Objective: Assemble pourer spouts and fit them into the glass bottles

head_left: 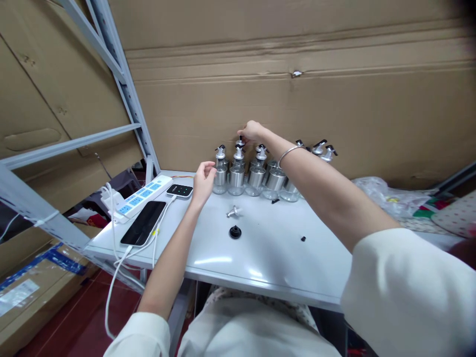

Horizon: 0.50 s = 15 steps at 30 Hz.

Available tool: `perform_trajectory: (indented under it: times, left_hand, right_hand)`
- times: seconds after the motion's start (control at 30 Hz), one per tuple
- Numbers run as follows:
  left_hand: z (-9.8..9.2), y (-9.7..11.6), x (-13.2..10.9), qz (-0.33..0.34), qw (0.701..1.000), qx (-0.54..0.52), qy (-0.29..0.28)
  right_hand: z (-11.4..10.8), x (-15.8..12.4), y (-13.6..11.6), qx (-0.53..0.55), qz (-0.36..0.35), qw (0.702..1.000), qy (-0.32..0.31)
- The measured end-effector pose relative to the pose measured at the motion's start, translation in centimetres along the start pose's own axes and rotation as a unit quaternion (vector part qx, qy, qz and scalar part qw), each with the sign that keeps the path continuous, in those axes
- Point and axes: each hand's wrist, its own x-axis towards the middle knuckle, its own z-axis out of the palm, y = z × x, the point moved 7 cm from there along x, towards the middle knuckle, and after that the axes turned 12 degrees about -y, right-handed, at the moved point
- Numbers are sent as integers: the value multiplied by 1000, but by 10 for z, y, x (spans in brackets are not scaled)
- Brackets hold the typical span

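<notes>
Glass bottles with metal bands (237, 179) and silver pour-spout tops stand in rows at the back of the grey table (208, 248). My right hand (252, 131) reaches over them, its fingers pinched on the black-tipped spout (240, 141) of a rear bottle. Beside the leftmost front bottle (220, 177) is my left hand (204, 179), fingers curved and apart, holding nothing. A loose silver spout (234, 211) lies in front of the bottles, with a round black cap (235, 232) nearer the front edge. Small black pieces (275, 201) lie to the right.
On the left are a white power strip (143, 198), a black phone (144, 223) with white cables and a small black-screened device (180, 191). A metal shelf frame (128, 94) rises at left. Cardboard (297, 109) stands behind; clear plastic bags (386, 196) lie right.
</notes>
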Motion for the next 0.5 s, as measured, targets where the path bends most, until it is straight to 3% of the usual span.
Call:
perform_trajectory:
  times: [0.13, 0.5]
  left_hand:
    - [3, 0, 0, 1, 1000, 7, -5]
    - [4, -2, 0, -2, 1000, 17, -13]
  right_hand:
    - [9, -1, 3, 21, 37, 998, -49]
    - [1, -2, -1, 19, -21, 1000, 5]
